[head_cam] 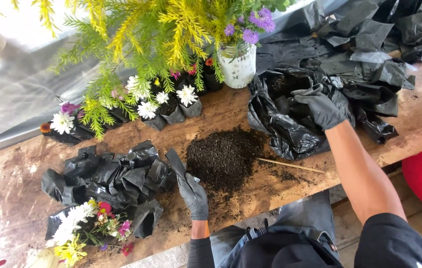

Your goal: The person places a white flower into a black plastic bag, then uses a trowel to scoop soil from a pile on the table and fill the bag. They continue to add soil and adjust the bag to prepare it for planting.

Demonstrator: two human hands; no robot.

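I look down on a long, worn wooden surface (419, 114), dusted with dirt. Along its far edge, feathery yellow-green foliage (141, 34) spreads wide over a row of small black bags holding white, pink and orange flowers (171, 104). A white jar with purple blooms (239, 64) stands beside them. Flat, empty black plastic bags (365, 44) lie heaped at the far right.

A big crumpled black sack of soil (285, 129) sits open to the right of centre. My right hand (320, 106), in a black glove, reaches into its mouth; the fingers curl down inside, and I cannot tell whether they grasp any soil.

In the middle lies a loose mound of dark soil (226, 156), touching the sack's near side. To the left is a cluster of small filled black bags (111, 176), and near the front left corner a bunch of cut flowers (89, 226) in white, yellow, red and pink.

My left hand (193, 193), also gloved in black, rests at the near edge of the mound, its fingers pinched on a small empty black bag (175, 161) that stands up between the mound and the cluster.

A thin wooden stick (290, 165) lies just right of the mound.
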